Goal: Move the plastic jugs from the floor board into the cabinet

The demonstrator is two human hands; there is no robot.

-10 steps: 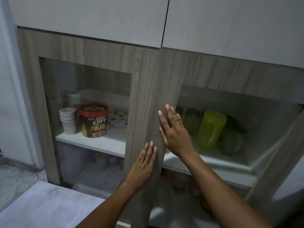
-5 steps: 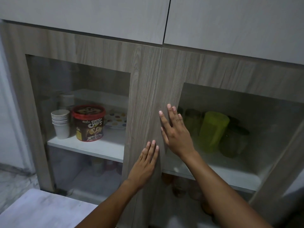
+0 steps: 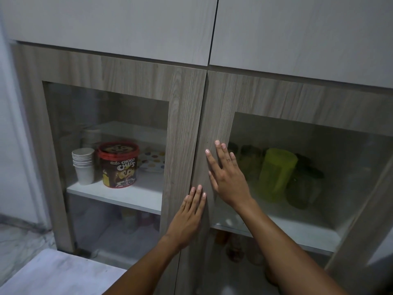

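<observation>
Left hand (image 3: 187,218) lies flat on the left door stile, fingers extended, gripping nothing. Right hand (image 3: 228,177), at 1 o'clock from it, presses flat on the right door (image 3: 217,116), fingers spread, holding nothing. Both cabinet (image 3: 127,73) doors are shut. Behind the right glass, at 3 o'clock, green plastic jugs (image 3: 276,173) stand on the shelf.

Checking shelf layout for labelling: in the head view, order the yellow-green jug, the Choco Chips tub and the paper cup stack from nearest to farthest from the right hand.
From the right hand:
1. Yellow-green jug, just right, behind glass.
2. Choco Chips tub, left compartment.
3. Paper cup stack, farthest left.
</observation>
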